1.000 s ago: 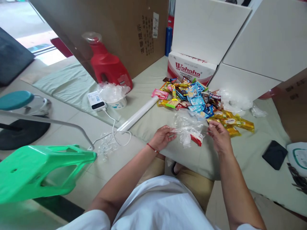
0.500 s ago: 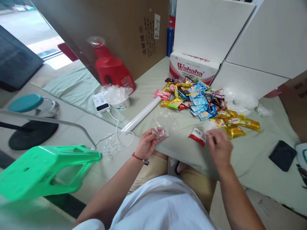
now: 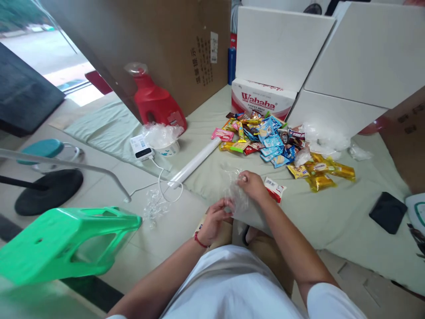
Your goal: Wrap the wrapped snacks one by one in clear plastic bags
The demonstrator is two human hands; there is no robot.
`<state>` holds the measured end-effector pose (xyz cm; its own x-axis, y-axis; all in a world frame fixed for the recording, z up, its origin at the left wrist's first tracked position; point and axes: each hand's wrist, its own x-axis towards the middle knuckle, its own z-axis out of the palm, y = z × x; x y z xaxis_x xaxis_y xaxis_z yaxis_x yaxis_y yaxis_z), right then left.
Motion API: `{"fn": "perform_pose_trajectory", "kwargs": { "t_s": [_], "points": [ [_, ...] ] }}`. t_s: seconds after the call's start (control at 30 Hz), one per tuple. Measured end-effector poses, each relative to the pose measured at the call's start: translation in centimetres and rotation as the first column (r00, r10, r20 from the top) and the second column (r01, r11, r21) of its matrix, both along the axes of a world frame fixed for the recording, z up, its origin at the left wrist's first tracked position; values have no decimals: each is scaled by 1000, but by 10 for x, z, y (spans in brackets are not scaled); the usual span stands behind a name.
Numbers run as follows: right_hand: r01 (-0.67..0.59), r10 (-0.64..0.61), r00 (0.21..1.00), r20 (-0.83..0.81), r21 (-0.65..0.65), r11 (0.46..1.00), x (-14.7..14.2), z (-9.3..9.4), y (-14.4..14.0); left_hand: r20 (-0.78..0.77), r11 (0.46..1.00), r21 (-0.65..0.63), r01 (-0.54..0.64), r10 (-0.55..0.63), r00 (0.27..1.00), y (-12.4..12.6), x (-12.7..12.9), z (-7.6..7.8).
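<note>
Two hands on one clear plastic bag (image 3: 236, 195).
I see left hand (image 3: 214, 221) and right hand (image 3: 253, 185) pinching it at the mat's (image 3: 332, 212) front edge.

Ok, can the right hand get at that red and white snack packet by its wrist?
Probably yes: the red and white packet lies uncovered beside the right hand, though both hands grip a clear plastic bag.
</note>
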<state>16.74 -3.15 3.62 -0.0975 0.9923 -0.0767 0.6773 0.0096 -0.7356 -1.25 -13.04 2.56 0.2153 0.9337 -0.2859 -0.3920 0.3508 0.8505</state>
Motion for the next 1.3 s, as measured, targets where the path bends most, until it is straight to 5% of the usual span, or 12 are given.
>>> {"fn": "perform_pose_trajectory", "kwargs": {
  "t_s": [0.13, 0.27, 0.37, 0.43, 0.53, 0.6, 0.73, 0.83, 0.9, 1.03, 1.17, 1.3],
  "points": [
    [-127, 91, 970, 227, 152, 980, -23, 8, -21, 4, 935, -237, -265, 274, 962, 8, -12, 11],
    [-186, 130, 969, 212, 269, 945, -19, 18, -33, -268, 910, -129, -394, 350, 898, 39, -8, 15],
    [79, -51, 992, -116, 253, 964, 8, 7, -33, -301, 917, -64, -394, 358, 884, 58, -9, 5],
    [309, -259, 911, -320, 114, 944, 34, -6, -35, -241, 908, -69, -413, 387, 890, 61, -14, -4],
    [466, -441, 797, -411, -46, 884, 66, -18, -48, -156, 906, -92, -414, 397, 904, 53, -24, -13],
    [484, -442, 814, -376, 20, 875, 72, -14, -57, -142, 910, -75, -408, 396, 907, 47, -25, -14],
    [153, -118, 985, -126, 324, 934, 48, 14, -55, -143, 943, 38, -331, 333, 932, 44, -11, -7],
    [-230, 244, 968, -48, 205, 951, 24, 25, -39, -111, 968, 96, -230, 240, 964, 47, 0, 1],
    [-324, 332, 932, -143, 76, 943, 18, 20, -30, -83, 976, 101, -195, 204, 975, 49, -1, 5],
    [-80, 44, 911, -409, -73, 994, 35, 1, -28, -44, 979, 60, -193, 196, 980, 51, -22, 7],
    [229, -316, 806, -500, -229, 946, 62, -7, -36, -134, 959, 38, -281, 284, 949, 53, -43, -4],
    [296, -378, 817, -436, -245, 923, 74, -11, -45, -390, 908, -3, -419, 385, 837, 55, -57, -13]
  ]
}}
